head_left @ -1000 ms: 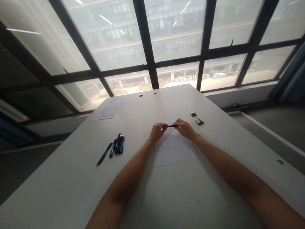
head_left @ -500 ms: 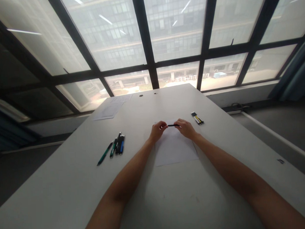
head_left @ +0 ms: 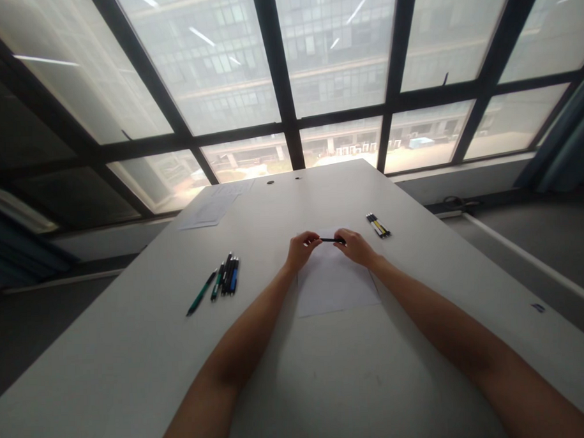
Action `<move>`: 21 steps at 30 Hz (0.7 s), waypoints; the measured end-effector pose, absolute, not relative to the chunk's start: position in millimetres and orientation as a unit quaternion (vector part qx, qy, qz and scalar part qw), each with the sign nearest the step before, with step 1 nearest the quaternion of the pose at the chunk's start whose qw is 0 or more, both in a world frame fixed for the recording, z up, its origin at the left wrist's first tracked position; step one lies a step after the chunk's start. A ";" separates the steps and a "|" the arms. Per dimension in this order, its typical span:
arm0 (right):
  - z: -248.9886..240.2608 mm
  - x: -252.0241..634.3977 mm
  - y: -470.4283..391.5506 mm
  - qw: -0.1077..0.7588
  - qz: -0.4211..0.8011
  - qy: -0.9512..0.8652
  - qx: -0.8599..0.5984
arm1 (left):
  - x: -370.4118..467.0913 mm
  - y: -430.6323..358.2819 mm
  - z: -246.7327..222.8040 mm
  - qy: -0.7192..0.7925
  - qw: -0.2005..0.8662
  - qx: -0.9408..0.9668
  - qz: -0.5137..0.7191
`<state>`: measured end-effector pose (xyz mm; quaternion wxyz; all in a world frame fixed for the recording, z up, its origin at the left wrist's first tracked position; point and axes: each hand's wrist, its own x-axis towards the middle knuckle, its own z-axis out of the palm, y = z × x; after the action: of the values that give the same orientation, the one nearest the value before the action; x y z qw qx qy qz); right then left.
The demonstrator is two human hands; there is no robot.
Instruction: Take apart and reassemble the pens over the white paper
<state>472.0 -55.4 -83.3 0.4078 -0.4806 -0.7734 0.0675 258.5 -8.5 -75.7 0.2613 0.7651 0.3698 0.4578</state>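
Note:
A black pen point(head_left: 329, 240) lies level between my two hands, over the far part of a white sheet of paper point(head_left: 336, 284). The fingertips of my left hand point(head_left: 303, 249) pinch its left end. My right hand point(head_left: 354, 246) is closed on its right end, and the fingers cover part of it. To the left on the table, several black, green and blue pens point(head_left: 227, 275) lie side by side, with a green pen point(head_left: 201, 292) slanting a little apart from them. Beyond my right hand is a small row of black, white and yellow pens point(head_left: 378, 225).
The white table point(head_left: 148, 352) reaches toward large windows. Printed papers point(head_left: 210, 209) lie at its far left edge. Two small round holes point(head_left: 270, 182) show near the far end, and a small dark item point(head_left: 537, 308) sits by the right edge.
Hardly anything differs. The fingers of my right hand have shifted slightly on the black pen; my left hand keeps its place.

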 end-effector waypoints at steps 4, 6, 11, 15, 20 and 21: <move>-82.3 473.1 -56.7 0.394 0.047 -0.773 -0.495 | 258.4 -8.6 -75.9 0.367 0.263 0.769 0.453; -82.0 473.4 -57.7 0.381 0.037 -0.776 -0.501 | 258.2 -7.7 -76.8 0.364 0.262 0.770 0.454; -81.3 473.1 -59.3 0.364 0.031 -0.787 -0.497 | 257.7 -5.6 -78.8 0.354 0.266 0.771 0.458; -81.8 472.4 -58.4 0.375 0.059 -0.784 -0.491 | 257.7 -4.9 -79.0 0.352 0.273 0.771 0.456; -85.3 472.8 -54.8 0.402 0.080 -0.772 -0.486 | 257.8 -3.1 -80.4 0.352 0.277 0.761 0.469; -85.9 473.0 -54.4 0.402 0.078 -0.771 -0.487 | 257.8 -2.8 -80.8 0.351 0.278 0.761 0.470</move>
<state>473.0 -54.4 -85.9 0.4023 -0.4871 -0.7713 0.0782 257.8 -2.8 -80.8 0.2776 0.7607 0.3511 0.4702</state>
